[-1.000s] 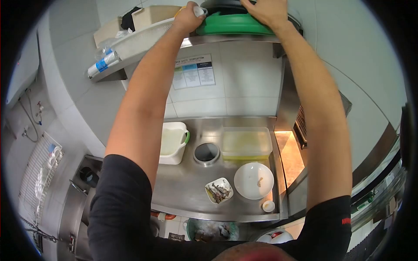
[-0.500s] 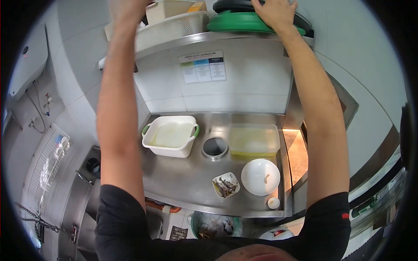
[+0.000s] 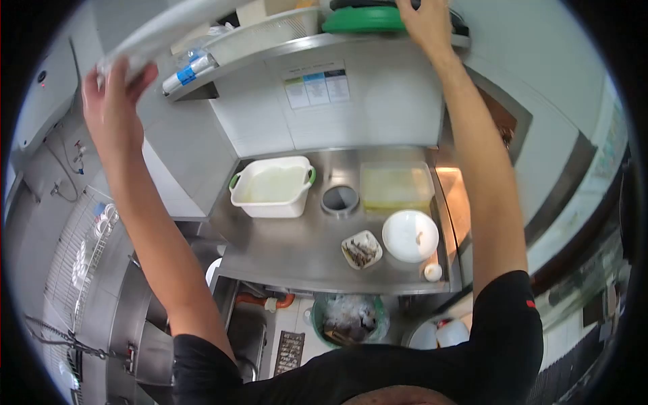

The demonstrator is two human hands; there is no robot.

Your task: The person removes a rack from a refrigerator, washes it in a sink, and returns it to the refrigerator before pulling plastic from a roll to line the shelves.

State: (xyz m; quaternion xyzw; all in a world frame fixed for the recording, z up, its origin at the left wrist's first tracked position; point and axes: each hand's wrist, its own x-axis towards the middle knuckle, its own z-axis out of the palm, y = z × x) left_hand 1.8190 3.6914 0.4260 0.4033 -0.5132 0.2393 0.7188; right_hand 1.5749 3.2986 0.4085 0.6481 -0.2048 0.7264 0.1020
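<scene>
White board (image 3: 162,28) – long axis up-right (L hand (image 3: 115,101))

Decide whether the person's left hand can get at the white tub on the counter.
Probably not at once: the left hand is raised high, fingers closed on a long white item. Nothing lies over the white tub, though.
</scene>
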